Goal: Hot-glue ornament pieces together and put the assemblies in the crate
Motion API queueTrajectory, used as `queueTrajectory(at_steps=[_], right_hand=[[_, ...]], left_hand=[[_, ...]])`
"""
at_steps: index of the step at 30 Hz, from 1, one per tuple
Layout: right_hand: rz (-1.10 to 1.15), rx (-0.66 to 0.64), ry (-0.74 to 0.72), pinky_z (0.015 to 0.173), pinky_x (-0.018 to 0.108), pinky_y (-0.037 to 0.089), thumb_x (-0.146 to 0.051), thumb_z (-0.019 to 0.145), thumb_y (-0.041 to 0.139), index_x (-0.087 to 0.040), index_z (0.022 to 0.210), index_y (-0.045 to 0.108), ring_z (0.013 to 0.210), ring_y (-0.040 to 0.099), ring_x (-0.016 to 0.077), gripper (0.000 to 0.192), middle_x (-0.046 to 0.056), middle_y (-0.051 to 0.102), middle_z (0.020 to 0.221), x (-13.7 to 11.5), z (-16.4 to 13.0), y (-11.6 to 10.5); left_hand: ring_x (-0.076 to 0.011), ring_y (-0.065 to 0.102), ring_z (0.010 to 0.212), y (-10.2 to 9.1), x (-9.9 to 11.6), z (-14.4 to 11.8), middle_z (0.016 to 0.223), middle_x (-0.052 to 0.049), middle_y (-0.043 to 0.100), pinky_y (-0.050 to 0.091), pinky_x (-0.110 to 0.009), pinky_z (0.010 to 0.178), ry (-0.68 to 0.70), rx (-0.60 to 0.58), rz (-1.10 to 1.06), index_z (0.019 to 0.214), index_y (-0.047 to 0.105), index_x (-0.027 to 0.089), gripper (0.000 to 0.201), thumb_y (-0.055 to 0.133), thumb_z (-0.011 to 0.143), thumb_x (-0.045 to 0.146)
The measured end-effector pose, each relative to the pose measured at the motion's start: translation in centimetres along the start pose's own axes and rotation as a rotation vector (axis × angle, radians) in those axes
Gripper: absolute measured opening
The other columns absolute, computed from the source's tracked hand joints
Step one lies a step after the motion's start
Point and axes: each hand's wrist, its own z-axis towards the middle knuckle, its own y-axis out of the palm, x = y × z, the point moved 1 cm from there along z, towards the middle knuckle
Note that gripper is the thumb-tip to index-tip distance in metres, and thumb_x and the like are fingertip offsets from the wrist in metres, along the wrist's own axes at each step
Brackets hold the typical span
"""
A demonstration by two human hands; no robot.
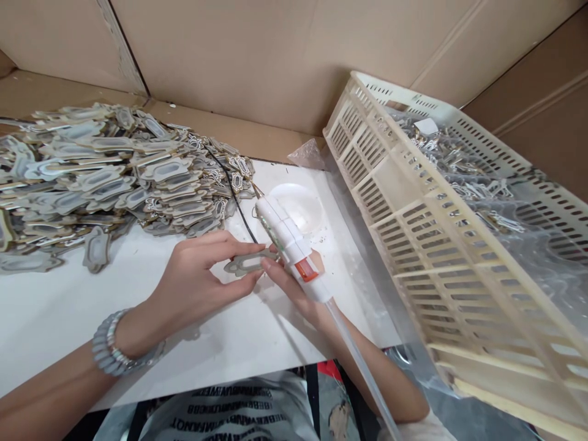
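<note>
Working position at a white table (41,331). The metal plate (248,264), a small flat frame, is in the air above the tabletop. The left hand (206,263) pinches it between thumb and forefinger at its left and near edge; the right hand (298,288), partly hidden, grips its right end with the fingertips. The two-sided hold probably keeps so thin a piece steady. A white tube (287,236) with a clear hose (361,367) lies across the right hand, tip pointing away; whether the fingers also clasp it cannot be told. The pile of plates (101,177) stands at left, apparently for easy reach. Containers: beyond the tube, a shallow white dish (316,199), its contents indistinct; at right, a tilted cream plastic crate (390,184) holding silvery metal pieces (482,191) among clear plastic bags (546,269).
</note>
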Motion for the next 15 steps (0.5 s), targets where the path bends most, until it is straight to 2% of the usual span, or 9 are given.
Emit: queueTrajectory(at_steps=[4,7,10,15], right_hand=[[0.004,-0.019,0.012,0.072,0.034,0.059,-0.033,0.084,0.066,-0.022,0.077,0.065,0.080,0.069,0.0210,0.013,0.004,0.069,0.083,-0.3,-0.2,0.0],[-0.011,0.016,-0.001,0.075,0.033,0.060,-0.033,0.086,0.066,-0.023,0.080,0.067,0.082,0.070,0.0198,0.011,0.003,0.071,0.089,-0.8,-0.4,-0.4],[-0.031,0.015,0.000,0.077,0.032,0.060,-0.031,0.087,0.065,-0.023,0.085,0.067,0.086,0.070,0.0199,0.008,0.003,0.071,0.091,-1.2,-0.4,-0.8],[-0.052,0.021,-0.009,0.073,0.032,0.059,-0.034,0.087,0.065,-0.023,0.081,0.065,0.079,0.070,0.0200,0.012,0.002,0.069,0.082,-0.6,-0.1,-0.7]], left_hand=[[-0.0113,0.064,0.062,-0.1,0.1,0.0,0.074,0.001,0.071,0.048,-0.019,0.058,-0.009,-0.010,-0.007,0.091,0.077,0.023,0.017,0.067,0.077,0.024],[-0.0113,0.064,0.061,-0.2,-0.1,-0.1,0.073,0.001,0.071,0.047,-0.019,0.056,-0.053,-0.023,-0.034,0.094,0.078,0.024,0.019,0.069,0.078,0.026],[-0.0122,0.063,0.060,-0.2,-0.6,-0.1,0.073,0.001,0.072,0.045,-0.019,0.052,-0.141,-0.065,-0.086,0.097,0.078,0.025,0.021,0.072,0.078,0.033],[-0.0190,0.070,0.071,0.3,-1.1,0.2,0.087,-0.006,0.077,0.056,-0.024,0.059,-0.365,-0.158,-0.349,0.091,0.078,0.022,0.026,0.075,0.077,0.043]])
